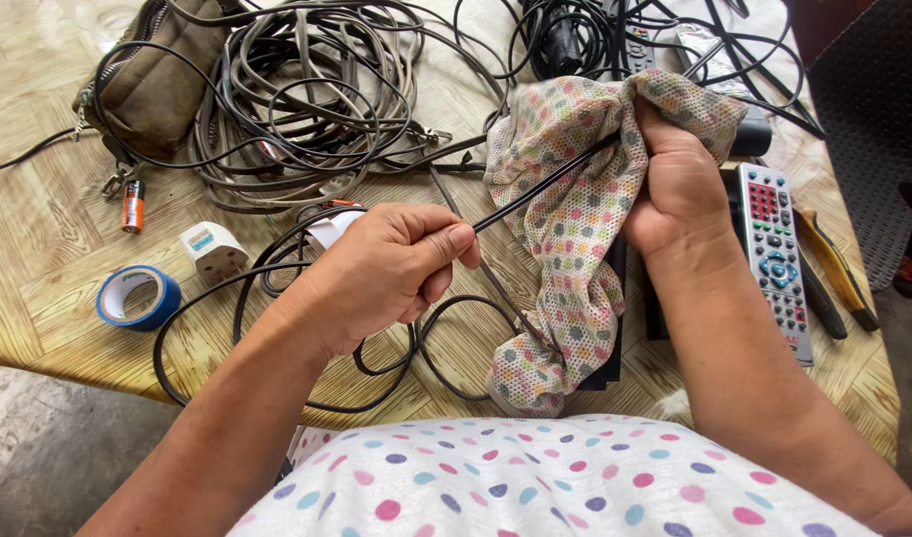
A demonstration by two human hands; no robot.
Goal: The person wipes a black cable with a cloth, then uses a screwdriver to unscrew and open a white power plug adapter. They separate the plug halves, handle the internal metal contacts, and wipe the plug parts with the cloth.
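My left hand pinches a thin black cable between thumb and forefinger. The cable runs up and right into a mesh cloth with coloured dots. My right hand is closed around the upper part of that cloth, which wraps the cable there. The rest of the cloth hangs down toward the table's near edge. Loops of the same black cable lie on the table under and left of my left hand.
On the wooden table: a heap of grey cables, a brown zip pouch, a battery, a white plug adapter, blue tape roll, a grey remote, yellow-handled pliers, black cables.
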